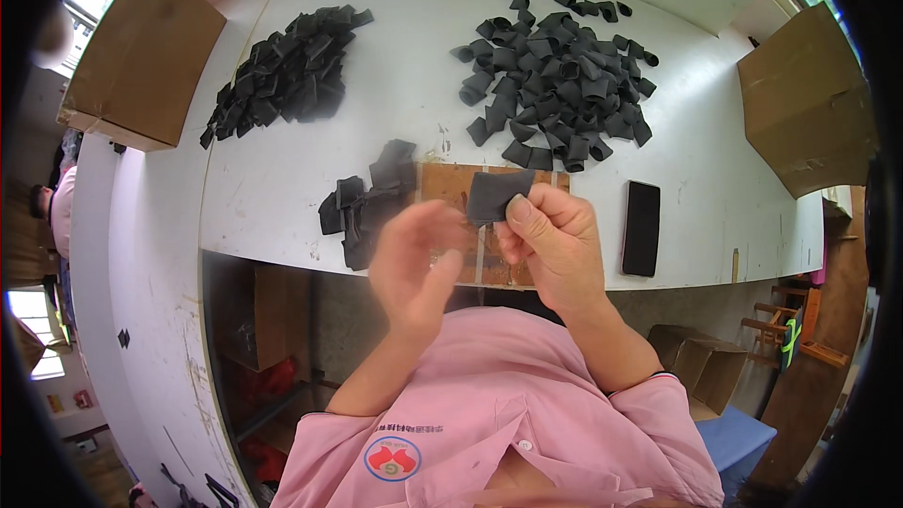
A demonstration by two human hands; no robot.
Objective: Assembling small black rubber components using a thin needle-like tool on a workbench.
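Note:
My right hand pinches a small dark grey fabric piece between thumb and fingers, holding it up above the table's near edge. The piece looks flat and roughly square. Beside it, my left hand is slightly blurred, its fingers curved and its thumb apart, with nothing visible in it. Below both hands lies a brown board with pale strips across it. A small heap of flat dark pieces lies just left of the board, partly behind my left hand.
Beyond the board spreads a large pile of dark tube-like pieces. A denser dark heap sits at the far left. A black phone lies at the right. Cardboard boxes stand at the left and right edges.

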